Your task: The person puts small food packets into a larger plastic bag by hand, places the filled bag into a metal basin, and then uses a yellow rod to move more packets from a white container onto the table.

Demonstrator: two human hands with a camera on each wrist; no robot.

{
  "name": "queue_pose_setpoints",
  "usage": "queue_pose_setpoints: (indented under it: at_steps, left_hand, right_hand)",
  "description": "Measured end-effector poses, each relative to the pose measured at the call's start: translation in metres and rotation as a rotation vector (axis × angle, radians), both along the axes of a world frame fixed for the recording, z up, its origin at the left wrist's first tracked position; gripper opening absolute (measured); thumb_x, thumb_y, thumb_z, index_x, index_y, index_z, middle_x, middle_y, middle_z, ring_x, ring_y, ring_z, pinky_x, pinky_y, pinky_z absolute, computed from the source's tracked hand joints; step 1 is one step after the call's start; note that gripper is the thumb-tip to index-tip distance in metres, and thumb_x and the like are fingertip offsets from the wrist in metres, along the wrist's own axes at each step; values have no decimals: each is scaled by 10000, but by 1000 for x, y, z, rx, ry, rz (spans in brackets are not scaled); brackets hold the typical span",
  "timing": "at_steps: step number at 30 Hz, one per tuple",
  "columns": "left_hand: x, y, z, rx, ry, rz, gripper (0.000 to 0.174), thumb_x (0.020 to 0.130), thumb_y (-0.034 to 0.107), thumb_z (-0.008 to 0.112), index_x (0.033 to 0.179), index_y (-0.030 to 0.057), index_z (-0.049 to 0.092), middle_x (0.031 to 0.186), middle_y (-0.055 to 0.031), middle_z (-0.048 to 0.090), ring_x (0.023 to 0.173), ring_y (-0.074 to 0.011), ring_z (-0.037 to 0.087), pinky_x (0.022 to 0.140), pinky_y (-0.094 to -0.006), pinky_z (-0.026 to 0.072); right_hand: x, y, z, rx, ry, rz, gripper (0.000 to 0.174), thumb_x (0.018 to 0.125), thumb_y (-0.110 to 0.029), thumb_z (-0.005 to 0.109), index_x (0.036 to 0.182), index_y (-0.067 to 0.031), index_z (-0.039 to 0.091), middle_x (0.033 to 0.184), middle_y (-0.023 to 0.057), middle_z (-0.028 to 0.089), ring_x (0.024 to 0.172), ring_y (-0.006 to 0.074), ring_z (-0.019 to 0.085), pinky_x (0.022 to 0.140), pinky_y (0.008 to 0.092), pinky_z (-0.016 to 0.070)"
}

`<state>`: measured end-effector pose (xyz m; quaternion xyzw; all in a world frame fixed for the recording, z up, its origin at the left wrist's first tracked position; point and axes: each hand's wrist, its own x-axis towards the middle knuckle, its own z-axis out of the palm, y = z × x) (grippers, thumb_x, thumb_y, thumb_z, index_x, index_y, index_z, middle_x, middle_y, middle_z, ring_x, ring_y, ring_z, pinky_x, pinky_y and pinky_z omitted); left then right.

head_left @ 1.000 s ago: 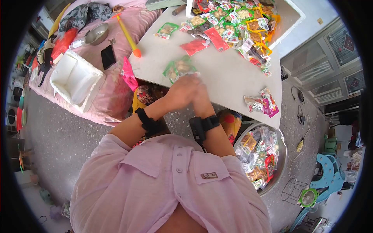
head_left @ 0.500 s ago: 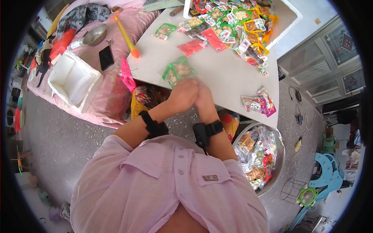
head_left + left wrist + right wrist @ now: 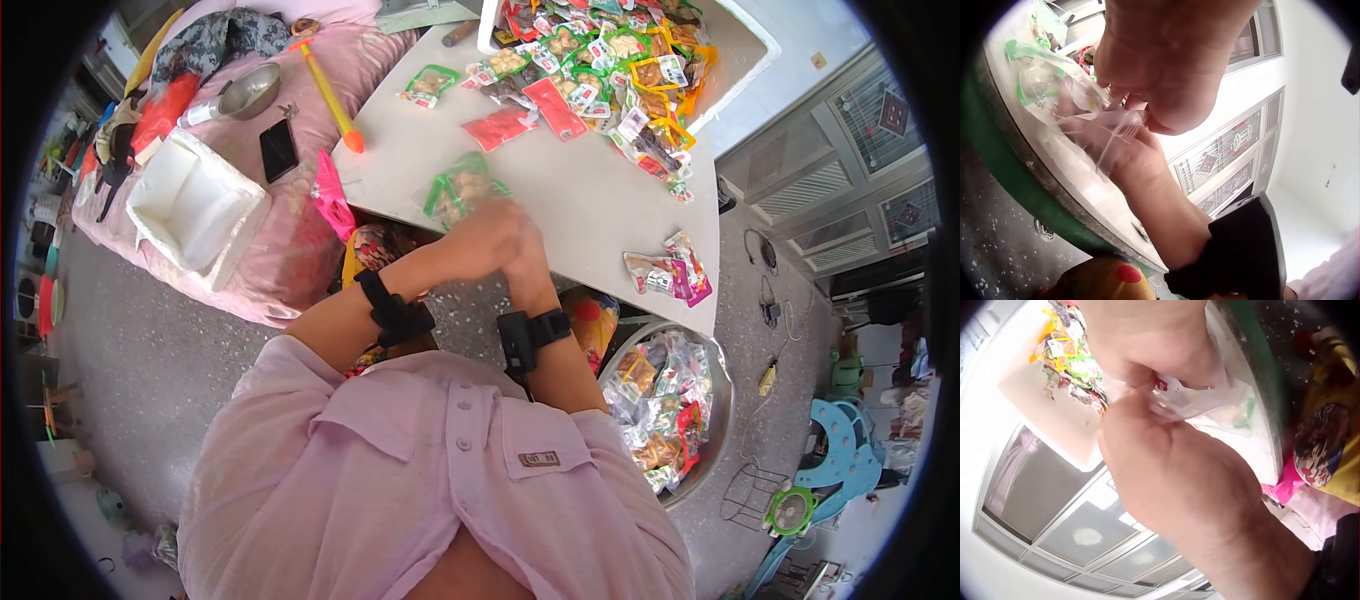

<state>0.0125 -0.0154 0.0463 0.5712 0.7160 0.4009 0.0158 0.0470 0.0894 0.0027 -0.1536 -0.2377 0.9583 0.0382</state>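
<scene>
Both left hand point(image 3: 478, 245) and right hand point(image 3: 525, 248) hold a green-edged bag point(image 3: 463, 190) in a pinching grip. Drawing its near edge taut should help control.

Green-edged clear packet point(image 3: 462, 192) of pale, lumpy pieces, held before you at the near edge of the table point(image 3: 590, 215).
Your left hand point(image 3: 480, 245) and right hand point(image 3: 524, 243), close together, pinch its near, transparent end; the filled part extends far and left, slightly blurred.
</scene>
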Motion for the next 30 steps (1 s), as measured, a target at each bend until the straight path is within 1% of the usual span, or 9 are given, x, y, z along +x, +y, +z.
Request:
queue_pose_setpoints:
  at_steps: [4,9,12,14,18,21,24,27,30]
  left_hand:
    - [9,2,7,-5,-80,-84,34,730,42,431,712,22,411,927,-158,487,841,-331,453,766,-384,365]
    - [14,-4,12,-82,-188,-117,31,731,45,425,717,20,412,889,-141,490,790,-311,459,710,-381,377]
    - [14,-3,1,-58,-120,-43,31,729,47,431,737,17,437,877,-142,498,794,-310,467,703,-387,381]
    - [19,-3,-4,-56,-56,40,50,725,50,442,755,15,462,880,-144,507,825,-314,478,732,-386,386]
    - [25,-7,-8,140,1,233,98,704,53,479,792,11,494,910,-155,517,911,-317,483,808,-378,381]
    - [26,-14,-11,183,164,252,145,670,68,541,803,22,505,963,-146,510,959,-323,470,839,-390,370]
    - [37,-19,-17,134,251,297,219,619,100,611,804,40,512,1030,-134,481,994,-329,443,846,-421,355]
    - [47,-23,-20,67,325,335,284,573,133,656,807,53,517,1085,-126,448,1032,-328,413,864,-452,329]
    - [52,-26,-31,11,397,358,322,553,155,667,827,64,524,1100,-131,434,1051,-319,399,878,-466,309]
  right_hand:
    - [-1,10,-60,670,278,-102,130,853,-151,402,848,-54,488,824,39,514,729,151,518,640,298,459]
    - [-22,17,-130,21,263,30,107,844,-147,418,845,-63,484,822,29,513,731,145,517,638,286,457]
    - [21,-6,-24,468,100,-74,110,829,-134,436,892,-58,486,861,44,518,761,150,524,661,283,462]
    - [10,3,-53,478,212,-23,139,822,-120,440,934,-49,484,881,56,518,780,156,527,674,289,464]
    - [30,-7,14,-7,-46,-4,199,815,-99,436,996,-29,479,921,78,521,801,181,539,689,321,469]
    - [58,1,33,467,-80,68,252,799,-102,458,1022,16,458,957,117,521,855,210,531,723,334,460]
    - [68,28,19,1486,-139,16,337,755,-106,500,1049,44,432,986,169,512,887,274,527,741,347,452]
    - [67,38,2,2032,-82,-327,413,712,-106,528,1084,34,414,954,198,520,855,332,532,737,368,443]
    - [57,45,0,2013,-12,-481,458,698,-106,533,1120,10,399,940,204,536,807,371,532,725,398,435]
